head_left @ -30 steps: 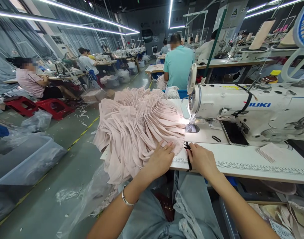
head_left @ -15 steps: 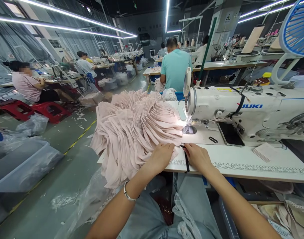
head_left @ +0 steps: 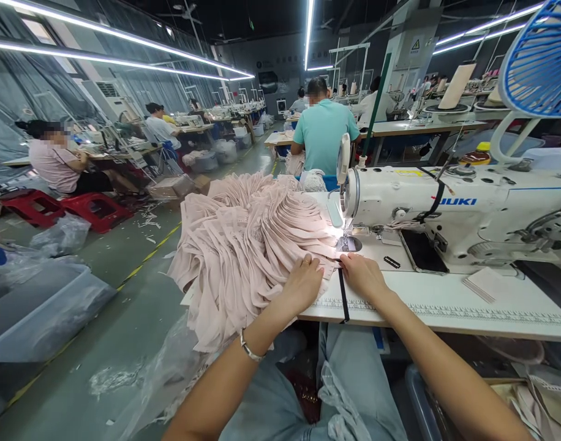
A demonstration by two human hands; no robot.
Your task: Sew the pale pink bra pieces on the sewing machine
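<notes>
A large heap of pale pink pleated fabric [head_left: 244,239] spreads over the left of the sewing table, its right edge reaching the lit needle area of the white sewing machine [head_left: 400,196]. My left hand [head_left: 304,282] lies at the heap's near right edge, fingers curled down and closed on the fabric. Just to its right, my right hand [head_left: 364,275] pinches the upper end of a narrow black strip [head_left: 343,297]. The strip's lower part hangs down across the table's front edge. Both hands are just in front of the needle plate [head_left: 349,244]; the fingertips partly hide what they grip.
A phone [head_left: 422,251], a black razor blade [head_left: 391,262] and a stack of pale pieces [head_left: 487,283] lie on the sewing table [head_left: 446,300]. A blue fan [head_left: 538,61] stands upper right. A co-worker in a turquoise shirt [head_left: 326,131] sits ahead. Plastic bins [head_left: 46,312] stand left.
Both hands have moved slightly forward, closer to the needle, with the fabric edge and the black strip's top end. The view has tilted and shifted a little.
</notes>
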